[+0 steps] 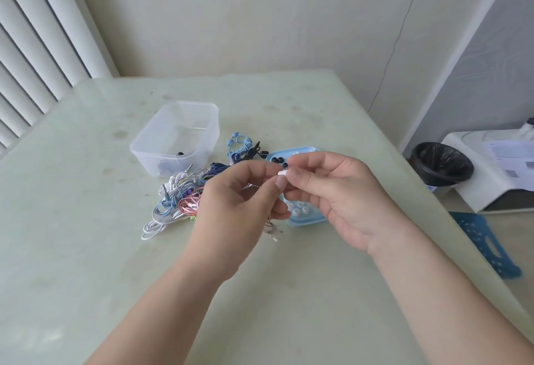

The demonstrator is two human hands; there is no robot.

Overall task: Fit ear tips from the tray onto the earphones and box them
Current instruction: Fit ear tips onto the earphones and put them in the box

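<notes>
Left hand seemingly pinches an earphone while right hand pinches the white ear tip, probably soft, light, best held by its rim, over the tray at three o'clock from the cable pile.

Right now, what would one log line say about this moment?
left hand: holds earphone | right hand: pinches white ear tip | tray: holds tips | box: nearly empty

Bright, soft daylight; faint shadows; edges bend; hands slightly blurred.
</notes>
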